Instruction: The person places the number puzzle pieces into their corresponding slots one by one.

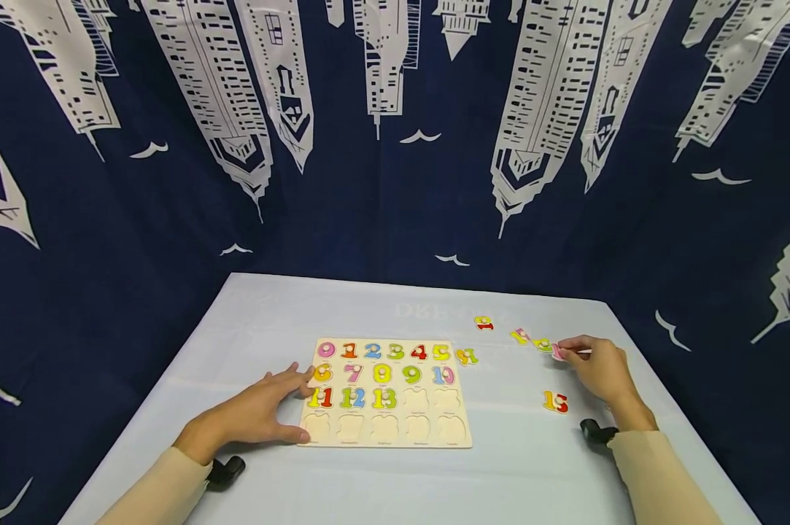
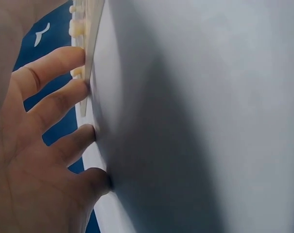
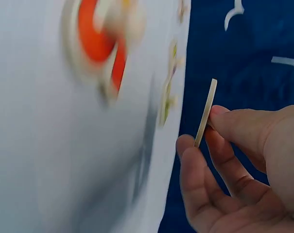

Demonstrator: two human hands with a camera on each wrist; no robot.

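Observation:
A wooden number puzzle board lies on the pale table, with coloured numbers 0 to 13 seated and several blank slots in its lower rows. My left hand rests flat with straight fingers against the board's left edge. My right hand pinches a thin pink number piece between thumb and fingers, lifted off the table; it shows edge-on as a piece in the right wrist view. A loose "15" piece lies just left of that hand.
More loose number pieces lie on the table: one beside the board's top right corner, one farther back, and two near my right hand. A dark blue curtain with white buildings hangs behind the table.

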